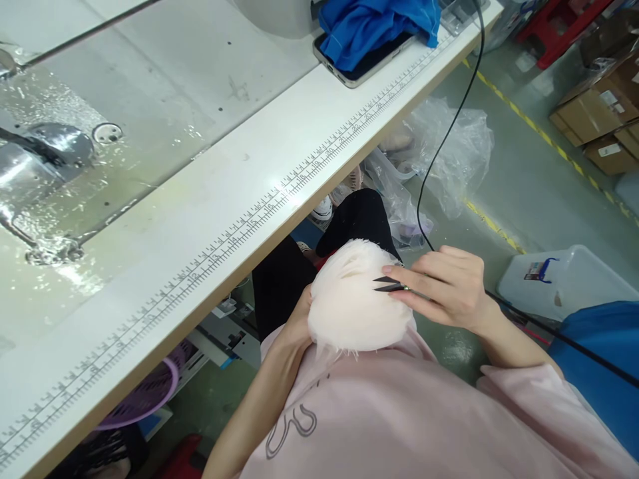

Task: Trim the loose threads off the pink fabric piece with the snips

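Snips (389, 285) with dark, pointed blades, spread slightly apart, are pinched in the fingers of our right hand (452, 286). Our left hand (302, 316) is clamped on one side of a white, fluffy-edged piece (357, 309), most of its fingers hidden behind it. The two hands are apart, with the piece between them; we cannot tell whether the blades touch its surface or hover over it. The piece is just off the near edge of the worktable (239, 179), on our side of it, over our black trousers (277, 286) and against our pink shirt (369, 412).

Along the worktable's near edge runs a printed ruler strip (279, 199). Toward the worktable's right end lies a phone (344, 78), partly under a blue cloth (379, 26); at its left side we see a shiny metal part (50, 153) amid clear film. A black cable (454, 123) drops from the worktable's right end and passes behind our right hand.

Below the worktable's near edge, at left, is a purple basket (173, 382). Right of the worktable, on the floor (519, 179), we see clear plastic bags (459, 146), a white bin (579, 279), cardboard boxes (592, 116) and a red stool (559, 33).
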The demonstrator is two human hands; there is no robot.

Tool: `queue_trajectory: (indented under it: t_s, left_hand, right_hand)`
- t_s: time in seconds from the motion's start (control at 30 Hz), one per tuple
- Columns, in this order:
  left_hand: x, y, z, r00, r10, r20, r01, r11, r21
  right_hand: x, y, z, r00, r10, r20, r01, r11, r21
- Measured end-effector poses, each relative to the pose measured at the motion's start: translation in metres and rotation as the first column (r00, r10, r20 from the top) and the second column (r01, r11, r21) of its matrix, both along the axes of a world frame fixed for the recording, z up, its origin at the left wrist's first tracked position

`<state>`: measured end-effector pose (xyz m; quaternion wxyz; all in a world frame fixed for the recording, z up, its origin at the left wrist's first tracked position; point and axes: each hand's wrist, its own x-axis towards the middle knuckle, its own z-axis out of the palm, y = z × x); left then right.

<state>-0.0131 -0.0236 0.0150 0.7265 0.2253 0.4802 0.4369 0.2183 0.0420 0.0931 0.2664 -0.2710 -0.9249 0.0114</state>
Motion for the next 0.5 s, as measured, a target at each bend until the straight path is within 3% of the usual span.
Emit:
queue_trajectory:
  t_s: [0.5]
  left_hand:
    - [0.0005, -0.0020, -0.0065, 0.999, 0.026, 0.047, -0.025, 0.999, -0.021]
  right_hand:
    - [-0.0074, 0.0009, -0.0021, 1.000, 0.008, -0.014, -0.007, 1.000, 0.029]
